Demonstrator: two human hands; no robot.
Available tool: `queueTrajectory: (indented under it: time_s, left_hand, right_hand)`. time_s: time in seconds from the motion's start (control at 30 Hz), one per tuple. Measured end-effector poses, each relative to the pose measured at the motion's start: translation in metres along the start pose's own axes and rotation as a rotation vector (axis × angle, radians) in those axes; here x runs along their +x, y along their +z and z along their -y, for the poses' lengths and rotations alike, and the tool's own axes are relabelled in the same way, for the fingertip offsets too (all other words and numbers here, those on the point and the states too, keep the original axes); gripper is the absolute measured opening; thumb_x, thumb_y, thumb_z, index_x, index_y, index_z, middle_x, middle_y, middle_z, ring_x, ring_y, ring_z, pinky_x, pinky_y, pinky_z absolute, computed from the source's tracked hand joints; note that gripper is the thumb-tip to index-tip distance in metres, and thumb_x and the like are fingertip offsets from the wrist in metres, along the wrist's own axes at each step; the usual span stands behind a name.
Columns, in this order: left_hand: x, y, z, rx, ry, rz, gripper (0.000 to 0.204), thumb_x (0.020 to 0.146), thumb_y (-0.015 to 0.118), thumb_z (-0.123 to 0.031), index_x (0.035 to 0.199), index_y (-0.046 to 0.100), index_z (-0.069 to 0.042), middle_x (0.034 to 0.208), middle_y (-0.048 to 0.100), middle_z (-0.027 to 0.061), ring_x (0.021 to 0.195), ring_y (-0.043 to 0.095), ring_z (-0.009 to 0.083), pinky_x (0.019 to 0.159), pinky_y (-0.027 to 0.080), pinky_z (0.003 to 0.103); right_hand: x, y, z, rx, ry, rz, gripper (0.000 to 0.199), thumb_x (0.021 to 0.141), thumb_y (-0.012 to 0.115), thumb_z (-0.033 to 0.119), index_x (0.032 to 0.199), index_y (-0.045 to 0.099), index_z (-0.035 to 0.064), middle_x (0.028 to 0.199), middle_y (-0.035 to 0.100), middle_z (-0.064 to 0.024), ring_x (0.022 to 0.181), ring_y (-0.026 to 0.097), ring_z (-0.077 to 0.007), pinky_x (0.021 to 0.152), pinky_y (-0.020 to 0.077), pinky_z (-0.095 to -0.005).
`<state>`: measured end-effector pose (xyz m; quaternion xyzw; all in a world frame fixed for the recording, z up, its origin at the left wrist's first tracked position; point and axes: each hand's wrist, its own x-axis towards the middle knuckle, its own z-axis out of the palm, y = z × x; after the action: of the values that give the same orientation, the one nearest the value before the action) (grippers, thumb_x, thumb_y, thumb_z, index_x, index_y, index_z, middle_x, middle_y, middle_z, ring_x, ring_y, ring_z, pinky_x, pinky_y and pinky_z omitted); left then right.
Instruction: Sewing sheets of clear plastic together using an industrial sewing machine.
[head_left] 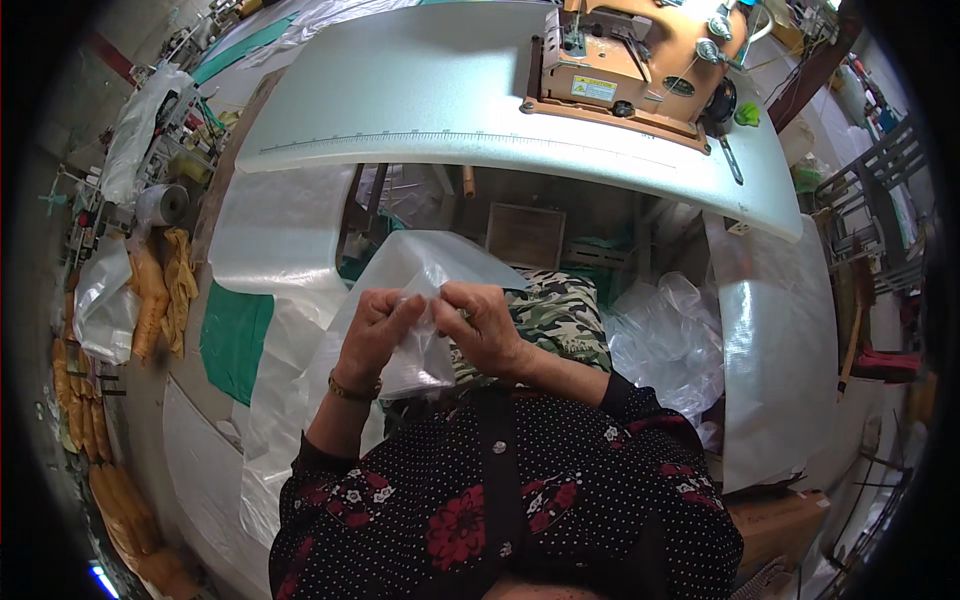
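Note:
Both my hands meet in front of my chest, over my lap. My left hand (381, 335) is closed on a translucent plastic sheet (415, 258), with the fingers bunched at its edge. My right hand (482, 325) pinches the same sheet just beside the left, thumb and fingers pressed together. The sheet drapes away from me over my knees, and a folded part hangs below my hands. Camouflage cloth (560, 310) covers my lap under the right forearm. Exactly how the fingertips hold the edge is partly hidden.
Beyond my hands stands a pale worktable (400, 110) with a ruler scale and an orange-brown sewing machine (620, 80). Crumpled clear plastic (665, 340) lies at my right. Green cloth (236, 340) and more pale sheeting (290, 235) lie at my left. A cardboard box (780, 530) sits low right.

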<state>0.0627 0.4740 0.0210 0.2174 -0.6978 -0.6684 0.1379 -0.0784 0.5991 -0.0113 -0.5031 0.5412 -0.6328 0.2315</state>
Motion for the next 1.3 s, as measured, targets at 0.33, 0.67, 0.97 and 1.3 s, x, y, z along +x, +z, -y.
queueTrajectory:
  time_s: [0.33,0.67,0.97,1.3]
  left_hand:
    - [0.027,-0.013,-0.044,-0.661,0.315,-0.642,0.032,0.1,0.055,-0.033,0.073,0.053,-0.018,0.059,0.044,-0.0087,0.049,0.038,0.0042,0.047,0.034,0.023]
    - [0.048,-0.314,-0.151,-0.407,0.671,-0.916,0.021,0.101,0.049,-0.027,0.099,0.051,-0.006,0.091,0.052,0.0074,0.084,0.05,0.0192,0.08,0.044,0.037]
    - [0.082,-0.207,-0.121,-0.113,0.7,-0.657,0.071,0.099,0.049,-0.047,0.146,0.028,0.002,0.152,0.029,0.0224,0.141,0.029,0.0349,0.118,0.022,0.051]
    - [0.006,0.011,0.086,-0.398,-0.085,-0.657,0.052,0.089,0.07,-0.01,0.133,0.048,0.006,0.113,0.063,0.0103,0.096,0.062,0.0177,0.082,0.053,0.03]
  right_hand:
    - [-0.042,-0.053,-0.112,-0.138,0.421,-0.501,0.029,0.087,0.054,0.018,0.068,0.054,-0.0026,0.058,0.053,-0.0165,0.053,0.052,-0.0175,0.052,0.0417,-0.0381]
    - [-0.222,-0.275,-0.185,-1.357,0.844,-0.562,0.028,0.086,0.053,0.032,0.083,0.067,0.0071,0.081,0.068,-0.0193,0.077,0.065,-0.04,0.066,0.0464,-0.052]
    - [-0.185,-0.346,-0.209,-0.368,0.911,-1.102,0.031,0.089,0.055,0.026,0.08,0.063,-0.0026,0.077,0.068,-0.0154,0.064,0.065,-0.0288,0.066,0.0508,-0.0433]
    - [-0.086,-0.092,-0.068,-0.808,-0.148,-0.02,0.075,0.071,0.082,0.039,0.13,0.054,0.002,0.135,0.053,-0.0177,0.13,0.045,-0.0363,0.108,0.0335,-0.0506]
